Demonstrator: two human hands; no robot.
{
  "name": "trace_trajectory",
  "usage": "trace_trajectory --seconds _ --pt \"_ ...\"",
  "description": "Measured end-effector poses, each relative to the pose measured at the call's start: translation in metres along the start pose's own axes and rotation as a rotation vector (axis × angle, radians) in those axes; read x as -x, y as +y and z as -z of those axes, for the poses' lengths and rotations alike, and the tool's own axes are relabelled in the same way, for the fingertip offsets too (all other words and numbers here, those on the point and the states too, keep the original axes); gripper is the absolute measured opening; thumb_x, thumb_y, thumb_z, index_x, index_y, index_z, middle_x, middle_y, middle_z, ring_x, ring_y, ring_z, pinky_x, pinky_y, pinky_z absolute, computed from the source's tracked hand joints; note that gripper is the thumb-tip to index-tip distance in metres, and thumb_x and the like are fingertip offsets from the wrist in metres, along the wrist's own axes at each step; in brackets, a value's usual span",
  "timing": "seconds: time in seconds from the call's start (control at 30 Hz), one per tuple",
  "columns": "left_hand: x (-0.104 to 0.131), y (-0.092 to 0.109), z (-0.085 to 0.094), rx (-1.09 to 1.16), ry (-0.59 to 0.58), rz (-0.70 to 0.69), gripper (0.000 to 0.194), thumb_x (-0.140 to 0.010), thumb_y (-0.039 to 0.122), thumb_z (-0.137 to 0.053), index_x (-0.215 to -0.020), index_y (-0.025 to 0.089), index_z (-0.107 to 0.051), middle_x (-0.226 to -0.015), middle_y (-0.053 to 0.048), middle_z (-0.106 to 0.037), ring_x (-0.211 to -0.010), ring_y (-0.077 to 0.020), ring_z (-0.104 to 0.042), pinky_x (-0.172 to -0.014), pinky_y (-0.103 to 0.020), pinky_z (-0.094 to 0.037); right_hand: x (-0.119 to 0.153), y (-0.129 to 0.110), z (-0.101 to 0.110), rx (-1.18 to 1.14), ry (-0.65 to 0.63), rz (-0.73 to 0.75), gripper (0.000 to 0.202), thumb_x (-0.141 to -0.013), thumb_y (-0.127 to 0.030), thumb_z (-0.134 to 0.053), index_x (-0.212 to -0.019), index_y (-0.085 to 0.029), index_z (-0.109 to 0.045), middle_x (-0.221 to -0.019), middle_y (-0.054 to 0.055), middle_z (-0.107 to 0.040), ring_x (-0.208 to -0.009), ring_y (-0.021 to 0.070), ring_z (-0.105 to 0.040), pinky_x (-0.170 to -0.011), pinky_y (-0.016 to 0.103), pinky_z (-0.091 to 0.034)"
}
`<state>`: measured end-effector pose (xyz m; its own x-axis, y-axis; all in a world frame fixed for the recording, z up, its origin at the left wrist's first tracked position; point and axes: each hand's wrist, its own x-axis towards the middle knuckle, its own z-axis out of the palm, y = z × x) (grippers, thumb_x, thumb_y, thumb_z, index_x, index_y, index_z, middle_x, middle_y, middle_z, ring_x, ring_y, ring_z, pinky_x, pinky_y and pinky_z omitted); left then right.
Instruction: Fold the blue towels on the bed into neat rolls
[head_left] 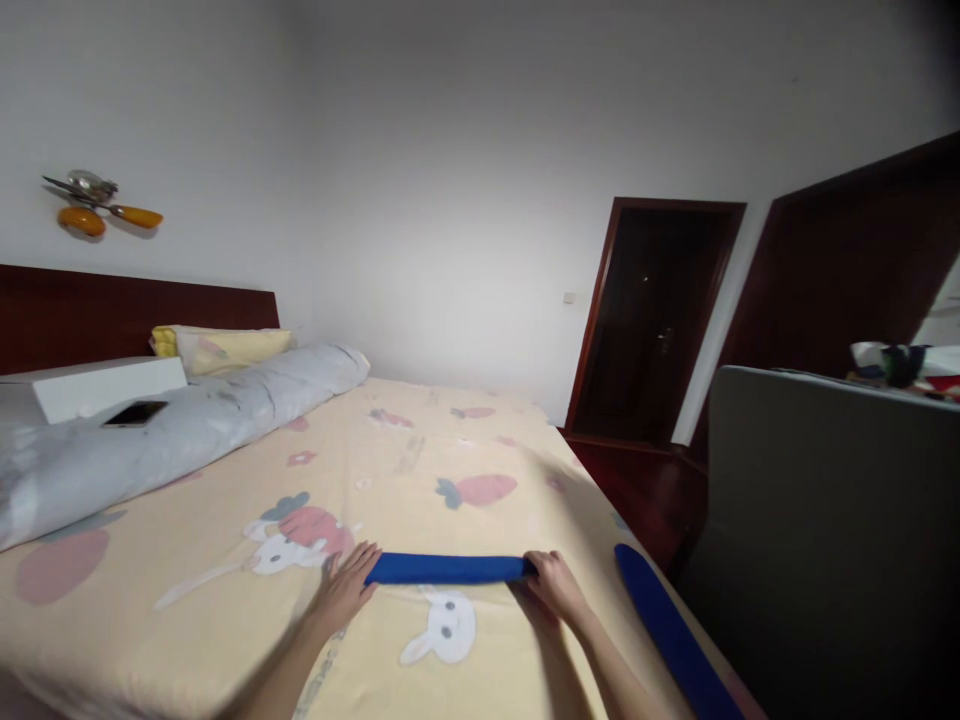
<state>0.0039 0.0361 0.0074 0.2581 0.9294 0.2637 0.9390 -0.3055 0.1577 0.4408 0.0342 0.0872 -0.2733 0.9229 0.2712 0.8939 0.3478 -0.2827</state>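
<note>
A flat, dark blue cloth strip (450, 569) lies crosswise on the bed, its long sides roughly level in the head view. My left hand (351, 585) rests at its left end, fingers stretched out and lying flat against the strip and the sheet. At the other end my right hand (553, 582) has its fingers curled closed round the cloth. To the right of that hand, along the bed's side, lies a second blue cloth strip (671, 630) with a rounded far end; the frame's lower edge cuts it off.
The yellow bedsheet (405, 475) has rabbit and strawberry prints. A rolled grey quilt (247, 395), a phone (135, 413), a white box (112, 387) and a pillow (232, 350) lie toward the headboard (135, 297). A dark grey panel (817, 520) stands close at the right.
</note>
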Motion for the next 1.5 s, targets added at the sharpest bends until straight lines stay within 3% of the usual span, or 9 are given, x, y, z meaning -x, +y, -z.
trace_trajectory --seconds 0.17,0.33,0.5,0.63,0.73,0.93,1.1,1.37,1.5 --pt "0.0 0.022 -0.001 0.033 -0.006 0.051 0.061 -0.082 0.013 -0.043 -0.141 0.031 -0.046 -0.148 -0.004 -0.046 -0.14 -0.0211 -0.036 -0.113 -0.052 -0.024 -0.035 -0.014 0.08 -0.078 0.092 0.08 0.029 -0.069 -0.013 -0.049 -0.093 -0.017 -0.065 -0.085 0.004 -0.07 -0.079 0.0187 -0.063 -0.075 0.027 -0.046" --pt "0.008 0.05 -0.021 0.14 0.024 0.019 0.06 -0.085 0.017 -0.044 -0.144 0.03 -0.041 -0.15 -0.005 -0.043 -0.139 -0.0184 -0.039 -0.11 -0.044 -0.033 -0.054 -0.024 0.167 -0.114 0.175 0.152 0.029 -0.066 -0.014 -0.051 -0.091 -0.017 -0.065 -0.082 0.002 -0.068 -0.074 0.0164 -0.061 -0.071 0.025 -0.047" --pt "0.015 0.054 -0.033 0.149 0.074 0.028 0.048 -0.087 0.02 -0.046 -0.133 0.028 -0.055 -0.144 -0.007 -0.051 -0.135 -0.0207 -0.045 -0.111 -0.044 -0.033 -0.057 -0.024 0.244 -0.092 0.259 0.177 0.031 -0.067 -0.017 -0.052 -0.095 -0.016 -0.066 -0.086 0.002 -0.068 -0.074 0.0159 -0.061 -0.069 0.025 -0.048" --pt "0.016 0.054 -0.028 0.162 0.071 0.029 0.045 -0.086 0.021 -0.048 -0.129 0.028 -0.058 -0.143 -0.007 -0.053 -0.135 -0.0202 -0.044 -0.11 -0.043 -0.034 -0.059 -0.012 0.285 0.045 0.343 0.182 0.026 -0.068 -0.018 -0.057 -0.092 -0.014 -0.066 -0.088 0.005 -0.069 -0.078 0.0179 -0.063 -0.072 0.027 -0.049" --pt "0.017 0.057 -0.024 0.159 0.06 0.031 0.045 -0.086 0.021 -0.047 -0.129 0.027 -0.058 -0.143 -0.007 -0.053 -0.135 -0.0196 -0.044 -0.109 -0.044 -0.034 -0.057 0.006 0.292 0.152 0.371 0.156 0.026 -0.068 -0.019 -0.059 -0.092 -0.014 -0.067 -0.089 0.006 -0.068 -0.078 0.0178 -0.063 -0.072 0.027 -0.048" --pt "0.018 0.058 -0.022 0.168 0.071 0.023 0.044 -0.087 0.022 -0.047 -0.128 0.027 -0.058 -0.143 -0.007 -0.053 -0.134 -0.0201 -0.045 -0.109 -0.044 -0.034 -0.042 0.062 0.276 0.244 0.373 0.04 0.027 -0.066 -0.015 -0.058 -0.091 -0.018 -0.068 -0.086 0.003 -0.068 -0.073 0.0168 -0.063 -0.068 0.025 -0.048" --pt "0.018 0.056 -0.023 0.151 0.082 0.017 0.043 -0.087 0.021 -0.047 -0.128 0.028 -0.059 -0.142 -0.006 -0.054 -0.134 -0.0201 -0.046 -0.109 -0.042 -0.035 -0.046 0.096 0.288 0.3 0.437 -0.05 0.03 -0.066 -0.011 -0.059 -0.094 -0.015 -0.069 -0.091 0.007 -0.07 -0.078 0.0178 -0.064 -0.069 0.025 -0.047" --pt "0.018 0.054 -0.027 0.163 0.105 0.018 0.042 -0.087 0.021 -0.047 -0.127 0.029 -0.06 -0.142 -0.005 -0.055 -0.133 -0.0199 -0.047 -0.108 -0.041 -0.036 -0.046 0.094 0.31 0.417 0.651 -0.073 0.033 -0.081 -0.007 -0.047 -0.107 -0.012 -0.066 -0.109 0.017 -0.067 -0.093 0.0209 -0.062 -0.074 0.03 -0.044" --pt "0.019 0.055 -0.025 0.154 0.095 0.022 0.043 -0.087 0.021 -0.046 -0.127 0.029 -0.06 -0.141 -0.004 -0.055 -0.133 -0.0198 -0.047 -0.109 -0.042 -0.035 -0.007 0.086 0.283 0.502 0.781 0.145 0.033 -0.087 -0.012 -0.044 -0.113 -0.015 -0.064 -0.121 0.016 -0.063 -0.112 0.0239 -0.059 -0.093 0.034 -0.047"
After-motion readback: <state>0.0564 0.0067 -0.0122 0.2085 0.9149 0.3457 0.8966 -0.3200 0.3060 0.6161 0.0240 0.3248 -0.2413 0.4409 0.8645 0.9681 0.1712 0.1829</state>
